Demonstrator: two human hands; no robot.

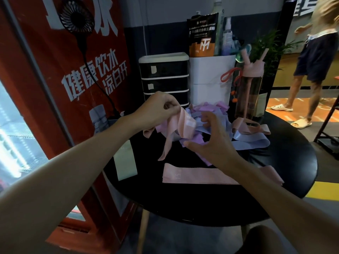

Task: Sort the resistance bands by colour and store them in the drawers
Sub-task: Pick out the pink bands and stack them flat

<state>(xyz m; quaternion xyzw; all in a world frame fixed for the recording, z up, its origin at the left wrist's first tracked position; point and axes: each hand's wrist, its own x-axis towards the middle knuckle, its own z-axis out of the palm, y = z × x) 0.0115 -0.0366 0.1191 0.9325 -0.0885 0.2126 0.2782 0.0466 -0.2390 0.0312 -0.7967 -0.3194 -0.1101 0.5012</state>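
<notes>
I see my left hand [161, 107] pinching a pink band [185, 126] at its upper end, the loop hanging toward five o'clock. My right hand [213, 142] hovers with fingers spread wide over the mixed band pile [216, 114]. Drawers [164, 77] stand at twelve o'clock, all closed.

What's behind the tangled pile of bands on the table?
Behind the band pile stand a black drawer unit, drawers shut, and a white container. The left hand hides part of the bottom drawer; drawer contents can't be seen.
</notes>
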